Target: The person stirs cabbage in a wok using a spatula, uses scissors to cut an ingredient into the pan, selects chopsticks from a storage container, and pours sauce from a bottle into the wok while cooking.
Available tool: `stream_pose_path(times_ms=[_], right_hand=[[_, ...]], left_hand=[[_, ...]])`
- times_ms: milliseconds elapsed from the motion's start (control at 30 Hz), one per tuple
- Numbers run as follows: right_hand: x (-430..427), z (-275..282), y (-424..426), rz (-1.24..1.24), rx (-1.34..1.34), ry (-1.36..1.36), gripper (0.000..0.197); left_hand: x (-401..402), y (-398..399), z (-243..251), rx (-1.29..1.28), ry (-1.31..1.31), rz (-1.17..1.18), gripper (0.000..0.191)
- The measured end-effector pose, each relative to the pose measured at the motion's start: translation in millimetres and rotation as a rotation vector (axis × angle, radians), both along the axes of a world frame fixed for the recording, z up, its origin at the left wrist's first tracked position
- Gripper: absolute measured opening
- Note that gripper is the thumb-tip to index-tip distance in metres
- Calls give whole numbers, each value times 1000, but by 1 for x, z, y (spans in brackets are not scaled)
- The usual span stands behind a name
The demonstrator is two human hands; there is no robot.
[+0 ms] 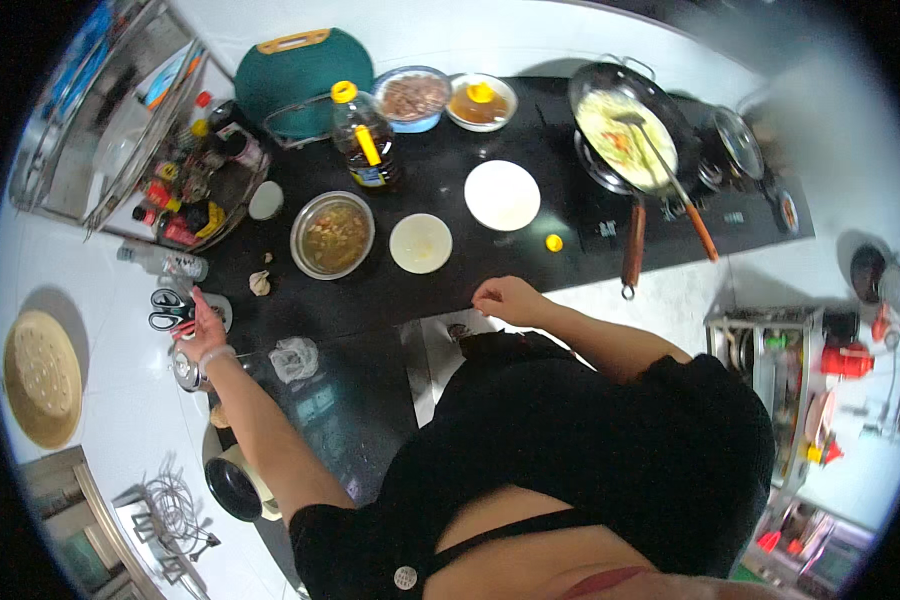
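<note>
My left hand [206, 330] reaches to the counter's left edge, beside black-handled scissors [166, 310] and a metal-lidded jar [187, 371]; whether its fingers touch anything is unclear. My right hand [510, 300], fingers curled, hovers at the counter's front edge with nothing visible in it. A steel bowl of broth-like food [333, 235], a small pale dish [421, 244] and a white plate [502, 196] stand on the black counter. On the stove at the back right, a wok [585, 82] holds pale yellow food with reddish bits, and a wooden-handled spatula [675, 184] rests in it.
An oil bottle [360, 142], a bowl of meat [415, 97] and a bowl of brown liquid [483, 105] stand at the back. A yellow cap [553, 243], garlic [259, 283] and a crumpled plastic bag [295, 360] lie nearer. The wok handle [633, 247] projects past the front edge.
</note>
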State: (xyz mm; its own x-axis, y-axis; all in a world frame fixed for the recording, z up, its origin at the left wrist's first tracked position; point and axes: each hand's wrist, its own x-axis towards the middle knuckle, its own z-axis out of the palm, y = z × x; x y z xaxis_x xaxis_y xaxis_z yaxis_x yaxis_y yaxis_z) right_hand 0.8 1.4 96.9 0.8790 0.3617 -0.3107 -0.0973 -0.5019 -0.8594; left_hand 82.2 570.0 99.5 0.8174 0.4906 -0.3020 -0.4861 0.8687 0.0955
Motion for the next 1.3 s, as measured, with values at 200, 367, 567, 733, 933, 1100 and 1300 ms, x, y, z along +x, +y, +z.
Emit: stream_pose_path(times_ms=[200,367,567,733,933,1100,1300], right_hand=[[-5,48,-39,-358,-147,-375,20],[-9,93,-182,-811,-507,-876,28],[-56,80,-367,-734,-886,-652,84],[-49,50,-387,-441,-611,-421,74],[-30,117,-327,-266,-313,-637,42],[23,142,-365,-188,-525,-967,33],[52,198,-407,-364,117,-686,19]], left_hand=[[-82,-113,1,300,19,-529,61],[-177,-198,-6,381,174,-610,56],[-264,-270,-22,348,396,-636,53],[-261,-326,-15,376,456,-673,50],[-228,-404,-3,390,435,-630,48],[-202,-499,-1,324,409,-731,42],[-201,-548,19,410,469,-735,43]])
